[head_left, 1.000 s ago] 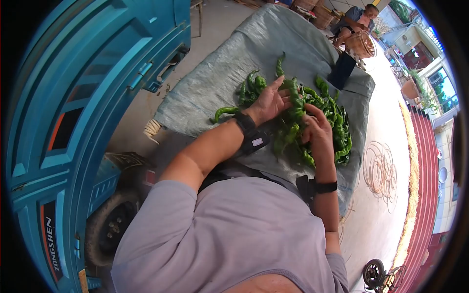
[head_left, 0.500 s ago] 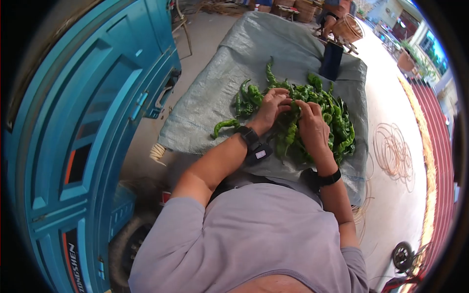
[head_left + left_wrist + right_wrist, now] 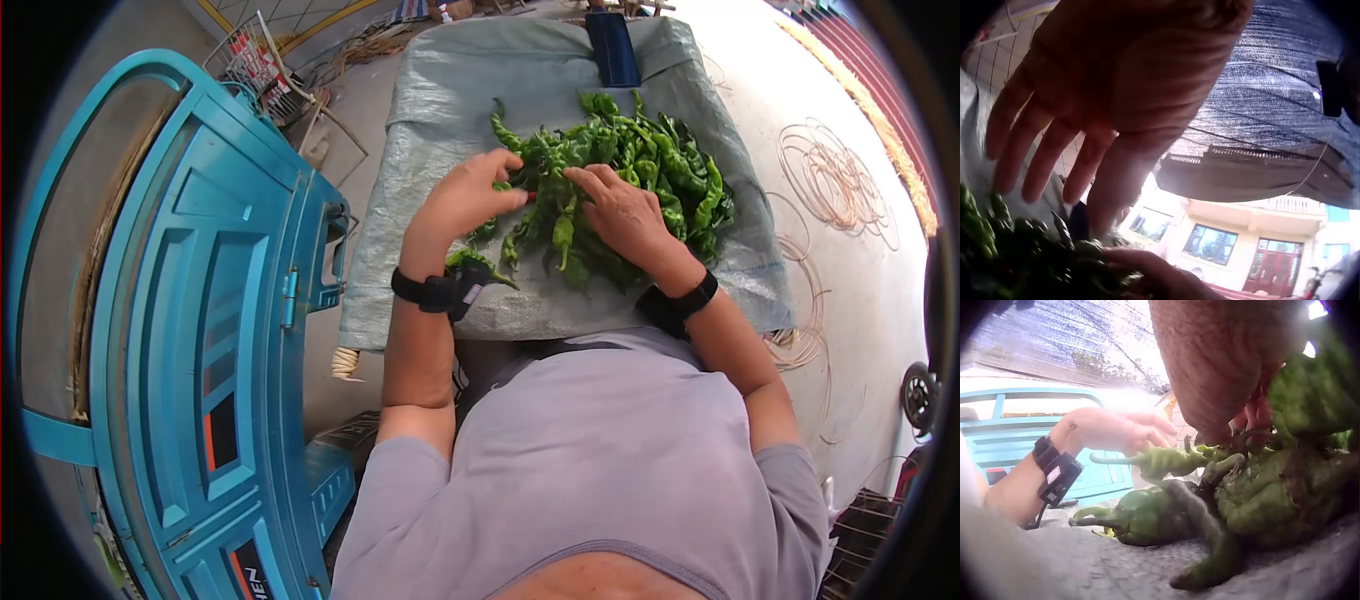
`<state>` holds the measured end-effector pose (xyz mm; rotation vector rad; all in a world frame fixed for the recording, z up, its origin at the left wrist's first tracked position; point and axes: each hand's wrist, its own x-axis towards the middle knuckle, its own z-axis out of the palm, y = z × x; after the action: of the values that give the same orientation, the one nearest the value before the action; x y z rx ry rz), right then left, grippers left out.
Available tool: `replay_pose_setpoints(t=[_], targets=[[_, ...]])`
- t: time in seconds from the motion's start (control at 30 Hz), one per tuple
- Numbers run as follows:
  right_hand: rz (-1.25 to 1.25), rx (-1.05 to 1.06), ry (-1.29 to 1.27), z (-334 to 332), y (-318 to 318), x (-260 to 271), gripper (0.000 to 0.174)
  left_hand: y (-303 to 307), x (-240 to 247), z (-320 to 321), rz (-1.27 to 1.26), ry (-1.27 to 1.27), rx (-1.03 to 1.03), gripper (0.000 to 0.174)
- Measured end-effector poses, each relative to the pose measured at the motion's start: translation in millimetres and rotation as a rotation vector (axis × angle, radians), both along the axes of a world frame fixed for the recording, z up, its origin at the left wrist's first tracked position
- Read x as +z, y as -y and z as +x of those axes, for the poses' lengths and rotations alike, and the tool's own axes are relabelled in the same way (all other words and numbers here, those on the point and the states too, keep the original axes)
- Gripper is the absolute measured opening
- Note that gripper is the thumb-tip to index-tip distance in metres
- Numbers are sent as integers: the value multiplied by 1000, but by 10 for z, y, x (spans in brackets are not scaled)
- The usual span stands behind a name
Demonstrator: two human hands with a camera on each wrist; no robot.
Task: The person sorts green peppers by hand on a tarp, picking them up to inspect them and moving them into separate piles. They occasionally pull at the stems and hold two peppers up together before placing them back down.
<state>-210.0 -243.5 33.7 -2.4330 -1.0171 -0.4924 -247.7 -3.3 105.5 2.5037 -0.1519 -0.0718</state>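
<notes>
Green peppers (image 3: pixel 650 150) lie heaped on a grey-green woven sheet (image 3: pixel 430 90). My left hand (image 3: pixel 465 200) hovers at the heap's left side, thumb and fingers spread apart; in the left wrist view its fingers (image 3: pixel 1044 150) hang loosely with nothing between them. A bit of red shows by its thumb tip. My right hand (image 3: pixel 625 215) reaches into the near-left part of the heap, fingertips down among the peppers. In the right wrist view its thumb and fingers pinch at a green pepper (image 3: pixel 1169 461) by one end, partly hidden. Beneath the left wrist lie a few separate peppers (image 3: pixel 475 265).
A dark blue flat object (image 3: pixel 612 50) lies on the sheet's far edge. To the left stands a blue vehicle side panel (image 3: pixel 210 280). Coils of thin cane or wire (image 3: pixel 835 185) rest on the floor at right. Behind the panel is a wire rack (image 3: pixel 265 65).
The head view has swung left. My hands, together at a long pepper one second ago, have parted: the left moved leftward off it, while the right stays low at the heap.
</notes>
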Motion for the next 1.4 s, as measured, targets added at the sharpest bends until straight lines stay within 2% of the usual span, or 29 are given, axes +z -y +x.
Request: replay_pose_setpoints(t=[0.1,0.13,0.23,0.27,0.37,0.47,0.57,0.67,0.87,0.97,1.17,1.27,1.37,1.4], targets=[[30,2,6,-6,8,-29,46,-246,-137,-60,357,-80,-105,63],[37,-1,2,-13,14,-29,46,-310,-202,-24,415,-187,-83,78],[56,-7,12,-23,22,-46,45,-339,-343,-61,554,-413,-51,91],[64,-8,19,-24,19,-54,45,-394,-398,-53,465,-434,-92,104],[64,-13,25,-44,17,-46,44,-494,-539,-86,528,-303,-297,105],[78,-4,60,-35,19,-65,45,-404,-508,-79,566,-335,-128,98],[64,-4,33,-30,21,-62,44,-448,-631,93,513,-292,-109,93],[73,-8,16,-37,21,-63,44,-367,-533,194,469,-341,-92,86],[55,-20,11,-54,28,-60,45,-410,-600,364,535,-335,-151,74],[70,-9,-2,-39,32,-75,45,-482,-628,398,535,-305,-176,80],[112,14,22,-53,51,-84,44,-378,-450,154,705,-243,-29,78],[129,9,80,-48,40,-101,43,-450,-620,111,611,-102,-98,73],[110,3,15,-52,49,-93,42,-375,-604,0,552,-85,-133,73],[120,5,19,-50,55,-95,42,-378,-592,-17,418,-93,-139,70]])
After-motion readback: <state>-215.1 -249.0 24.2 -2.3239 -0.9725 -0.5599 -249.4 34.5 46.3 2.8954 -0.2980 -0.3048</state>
